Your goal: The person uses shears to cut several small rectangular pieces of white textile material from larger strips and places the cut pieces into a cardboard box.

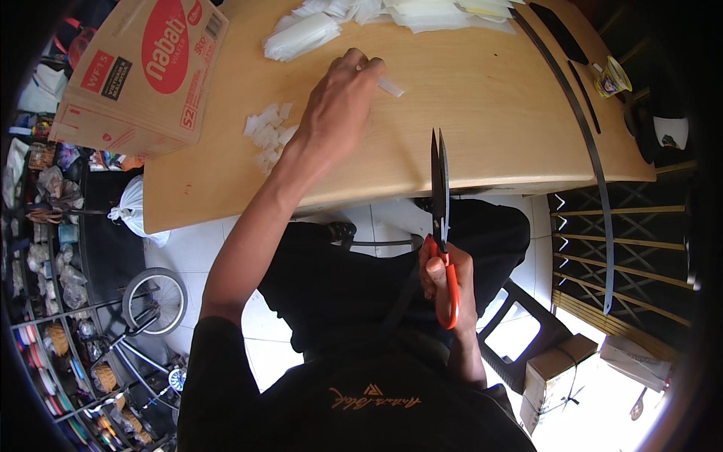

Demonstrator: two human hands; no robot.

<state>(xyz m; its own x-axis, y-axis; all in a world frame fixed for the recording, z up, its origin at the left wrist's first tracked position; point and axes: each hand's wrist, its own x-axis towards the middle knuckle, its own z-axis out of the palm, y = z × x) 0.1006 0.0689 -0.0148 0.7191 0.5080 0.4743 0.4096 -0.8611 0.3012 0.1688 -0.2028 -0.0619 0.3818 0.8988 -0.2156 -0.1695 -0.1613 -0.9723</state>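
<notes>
"First, state the grip of each hand."

"Right hand (461, 273): closed around the orange handles of the scissors (440, 184). The blades stand nearly together, tips directed away from the body. Left hand (339, 105): fingers curled low over the table (482, 113). The fingertips are hidden, so whether they pinch anything cannot be told."

"Now locate the strip."

"The clear strip (391, 88) shows just to the right of the left fingers. Its long axis slants from upper left to lower right. The left hand is nearer. The scissors are apart from it, closer to the body and farther right; their axis and that of the strip meet at an angle."

"Which markings can be read?"

"The cardboard box (135, 98) carries a red oval with white brand lettering, plus smaller red and dark printed panels. The dark shirt (301, 377) bears gold script, upside down in this view. White scraps (265, 135), beside the left forearm, show no legible print."
</notes>
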